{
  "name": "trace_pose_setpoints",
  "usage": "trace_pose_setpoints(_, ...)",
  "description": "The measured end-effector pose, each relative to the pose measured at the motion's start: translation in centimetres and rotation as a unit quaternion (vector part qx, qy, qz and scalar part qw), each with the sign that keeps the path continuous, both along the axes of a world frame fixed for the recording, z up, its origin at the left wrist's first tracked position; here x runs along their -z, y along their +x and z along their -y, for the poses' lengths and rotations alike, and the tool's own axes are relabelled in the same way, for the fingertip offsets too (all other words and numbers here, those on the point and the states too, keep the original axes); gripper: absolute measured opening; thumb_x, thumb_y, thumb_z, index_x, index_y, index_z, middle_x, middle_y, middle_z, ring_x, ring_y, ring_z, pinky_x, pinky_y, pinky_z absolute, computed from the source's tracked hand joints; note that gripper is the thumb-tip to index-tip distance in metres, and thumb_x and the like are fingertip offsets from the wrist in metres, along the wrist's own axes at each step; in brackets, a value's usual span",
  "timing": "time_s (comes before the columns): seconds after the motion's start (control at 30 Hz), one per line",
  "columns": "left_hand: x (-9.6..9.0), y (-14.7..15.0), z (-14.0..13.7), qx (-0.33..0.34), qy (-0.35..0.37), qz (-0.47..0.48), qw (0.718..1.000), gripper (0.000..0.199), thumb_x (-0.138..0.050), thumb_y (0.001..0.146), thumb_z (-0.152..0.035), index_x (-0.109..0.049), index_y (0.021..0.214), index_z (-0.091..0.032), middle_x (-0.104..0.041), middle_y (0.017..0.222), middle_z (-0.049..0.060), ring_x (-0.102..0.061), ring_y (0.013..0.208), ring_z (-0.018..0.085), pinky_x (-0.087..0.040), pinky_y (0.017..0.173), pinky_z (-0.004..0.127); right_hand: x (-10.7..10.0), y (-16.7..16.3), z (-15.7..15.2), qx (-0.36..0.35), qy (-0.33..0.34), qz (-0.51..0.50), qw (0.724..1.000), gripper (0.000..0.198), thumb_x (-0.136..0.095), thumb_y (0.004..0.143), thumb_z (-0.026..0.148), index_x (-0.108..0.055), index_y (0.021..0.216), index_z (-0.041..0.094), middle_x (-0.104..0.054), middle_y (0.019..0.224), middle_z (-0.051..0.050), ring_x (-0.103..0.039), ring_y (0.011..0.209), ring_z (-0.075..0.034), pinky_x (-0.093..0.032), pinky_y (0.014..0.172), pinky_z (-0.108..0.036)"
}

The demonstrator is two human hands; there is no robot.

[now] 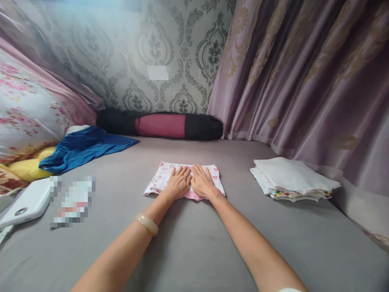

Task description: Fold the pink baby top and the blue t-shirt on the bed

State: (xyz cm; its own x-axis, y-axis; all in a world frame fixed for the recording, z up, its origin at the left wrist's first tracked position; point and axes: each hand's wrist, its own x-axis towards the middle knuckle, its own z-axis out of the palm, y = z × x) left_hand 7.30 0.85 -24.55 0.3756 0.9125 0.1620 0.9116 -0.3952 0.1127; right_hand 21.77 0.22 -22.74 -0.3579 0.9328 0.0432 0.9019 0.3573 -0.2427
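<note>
1. Pink-printed white folded cloth (pixel 184 179) lies flat on the grey bed sheet (pixel 194 243), mid-bed, ahead of the person.
2. Left hand (pixel 178 182) and right hand (pixel 202 181) press on it side by side, palms down, fingers straight and flat, gripping nothing.
3. Pale bangle (pixel 147 224) circles the left wrist.
4. Stack of folded white cloths (pixel 291 178) sits well apart to the right, near the curtain (pixel 304 73).
5. Blue garment (pixel 82 149) lies far left; a black-and-red bolster (pixel 160 124) lines the wall.

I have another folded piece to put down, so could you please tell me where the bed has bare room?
Bare grey sheet lies between the pink printed cloth and the white folded stack, and behind the cloth up to the black-and-red bolster. The left edge is crowded: blue garment, white device.
</note>
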Motion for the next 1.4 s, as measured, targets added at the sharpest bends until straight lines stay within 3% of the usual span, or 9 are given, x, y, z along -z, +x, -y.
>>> trace_pose_setpoints(0.23,0.3,0.0,-0.2,-0.005,-0.023,-0.005,1.0,0.053,-0.022,0.098,-0.035,-0.037,0.146,-0.019,-0.035,0.152,0.012,-0.027,0.142,0.03,-0.018,0.114,0.055,0.3,0.2,-0.4,0.002,-0.038,0.004,0.999,0.059,-0.023,0.094,0.028,-0.026,0.15,0.01,-0.02,0.158,-0.01,-0.012,0.146,-0.02,0.0,0.118,-0.046)
trace_pose_setpoints(0.4,-0.4,-0.4,-0.7,0.013,-0.048,-0.015,0.999,0.051,-0.024,0.097,-0.031,-0.039,0.144,-0.018,-0.038,0.151,0.013,-0.032,0.14,0.031,-0.023,0.112,0.057,-0.8,0.2,-0.8,-0.01,-0.077,0.012,0.997,0.058,-0.022,0.095,0.028,-0.028,0.15,0.013,-0.022,0.157,-0.009,-0.015,0.146,-0.02,-0.004,0.118,-0.046)
trace_pose_setpoints(0.6,0.0,-1.3,-1.2,-0.034,0.047,-0.009,0.998,0.047,-0.028,0.096,-0.029,-0.044,0.14,-0.021,-0.042,0.148,0.013,-0.03,0.141,0.031,-0.021,0.114,0.055,-0.7,-0.9,-1.0,-0.001,-0.018,-0.008,1.0,0.059,-0.023,0.094,0.027,-0.027,0.15,0.008,-0.02,0.158,-0.01,-0.013,0.146,-0.022,-0.003,0.118,-0.046)
trace_pose_setpoints(0.77,0.0,-1.4,-1.2,0.021,0.026,-0.035,0.999,0.05,-0.025,0.097,-0.031,-0.041,0.142,-0.017,-0.04,0.15,0.012,-0.028,0.142,0.031,-0.018,0.115,0.056,0.1,-1.0,-1.1,-0.009,-0.03,-0.005,0.999,0.06,-0.022,0.094,0.029,-0.027,0.15,0.009,-0.021,0.157,-0.009,-0.016,0.146,-0.021,-0.006,0.118,-0.044)
trace_pose_setpoints(0.87,-0.2,-1.4,-1.3,0.043,0.01,-0.053,0.998,0.051,-0.022,0.098,-0.029,-0.039,0.143,-0.013,-0.039,0.15,0.015,-0.032,0.14,0.03,-0.023,0.113,0.056,0.3,-1.0,-1.1,-0.008,-0.028,-0.001,1.0,0.06,-0.021,0.094,0.029,-0.027,0.15,0.008,-0.022,0.157,-0.008,-0.016,0.145,-0.02,-0.005,0.118,-0.044)
trace_pose_setpoints(1.07,-0.8,-1.5,-1.8,0.041,0.018,-0.049,0.998,0.046,-0.026,0.098,-0.028,-0.043,0.139,-0.015,-0.045,0.146,0.014,-0.039,0.136,0.029,-0.034,0.107,0.051,-0.6,-1.0,-1.2,-0.004,-0.045,0.007,0.999,0.06,-0.02,0.094,0.029,-0.026,0.15,0.009,-0.022,0.157,-0.007,-0.015,0.146,-0.019,-0.005,0.118,-0.043)
trace_pose_setpoints(1.2,-1.6,-2.4,-2.3,0.081,0.008,-0.026,0.996,0.044,-0.033,0.097,-0.035,-0.049,0.133,-0.017,-0.051,0.141,0.012,-0.046,0.13,0.026,-0.037,0.104,0.044,-1.3,-0.5,-1.3,-0.007,-0.055,0.015,0.998,0.059,-0.021,0.094,0.029,-0.029,0.149,0.009,-0.025,0.157,-0.009,-0.019,0.145,-0.022,-0.009,0.118,-0.045)
trace_pose_setpoints(1.4,-0.1,-3.4,-3.1,0.103,0.016,-0.034,0.994,0.05,-0.026,0.099,-0.038,-0.041,0.141,-0.017,-0.043,0.148,0.012,-0.037,0.137,0.03,-0.031,0.107,0.05,-0.4,0.0,-1.2,0.01,-0.018,0.012,1.0,0.057,-0.021,0.096,0.03,-0.03,0.149,0.012,-0.026,0.156,-0.008,-0.02,0.144,-0.021,-0.009,0.117,-0.046)
